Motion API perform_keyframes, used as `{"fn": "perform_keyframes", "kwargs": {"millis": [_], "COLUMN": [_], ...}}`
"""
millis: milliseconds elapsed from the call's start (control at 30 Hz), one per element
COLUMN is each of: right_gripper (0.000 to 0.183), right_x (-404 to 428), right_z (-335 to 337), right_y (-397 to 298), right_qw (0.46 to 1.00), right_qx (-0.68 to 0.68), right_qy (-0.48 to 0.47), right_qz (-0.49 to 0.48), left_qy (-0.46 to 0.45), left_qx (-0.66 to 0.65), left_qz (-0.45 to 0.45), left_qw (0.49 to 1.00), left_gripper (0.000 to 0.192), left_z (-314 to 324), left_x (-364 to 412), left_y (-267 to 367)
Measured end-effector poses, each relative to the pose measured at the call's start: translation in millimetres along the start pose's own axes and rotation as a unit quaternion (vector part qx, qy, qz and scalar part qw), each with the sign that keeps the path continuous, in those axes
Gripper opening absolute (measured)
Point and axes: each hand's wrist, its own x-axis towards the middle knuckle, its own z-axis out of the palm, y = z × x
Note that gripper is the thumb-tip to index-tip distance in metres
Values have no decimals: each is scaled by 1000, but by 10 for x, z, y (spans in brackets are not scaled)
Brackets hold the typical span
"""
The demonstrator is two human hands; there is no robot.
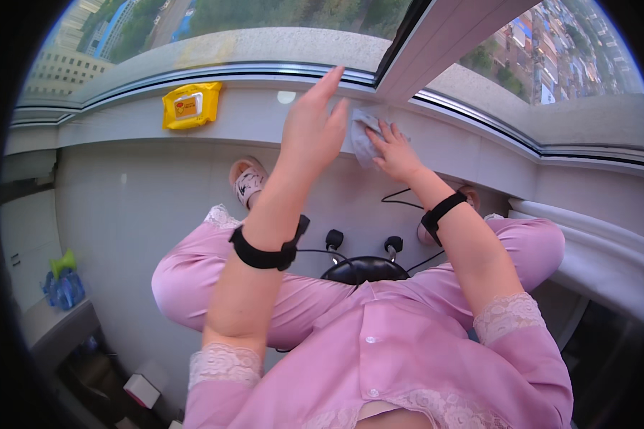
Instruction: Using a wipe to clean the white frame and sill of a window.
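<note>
Under the fingers of my right hand [395,153] lies a crumpled white wipe [366,140], pressed against the white windowsill [257,110] near its front edge. My left hand [315,126] hovers beside it with nothing in it, its fingers stretched towards the window and the thumb apart. To the left on the sill rests a yellow packet of wipes [191,106] with a white lid that looks closed; it bears writing. Each of my forearms wears a black strap with a thin cable.
Window frames [451,51] meet at a corner post above the sill. I sit on a black wheeled stool [365,270], my slippered feet [248,182] on the floor. Loose black cable [400,201] lies near the right foot. White fabric [606,241] hangs at right; blue bottles [63,289] stand at left.
</note>
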Motion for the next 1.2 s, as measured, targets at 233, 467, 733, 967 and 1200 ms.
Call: {"fn": "perform_keyframes", "kwargs": {"millis": [233,467,733,967,1200], "right_gripper": [72,76,78,79,78], "right_x": [15,14,176,361,428], "right_z": [11,33,117,184,253], "right_y": [30,-125,-517,-764,-928], "right_qw": [999,998,993,991,986], "right_qx": [-1,14,-24,-24,0], "right_qy": [22,47,106,119,149], "right_qz": [32,25,42,54,70], "left_qy": [-33,-40,31,-5,-45], "left_qx": [124,97,88,92,112], "left_qz": [209,122,104,112,146], "left_qw": [969,987,990,989,982], "left_gripper": [50,51,49,48,48], "left_z": [-564,-896,-1123,-1097,-1044], "left_x": [32,-103,273,371,454], "left_y": [754,500,209,-24,-167]}}
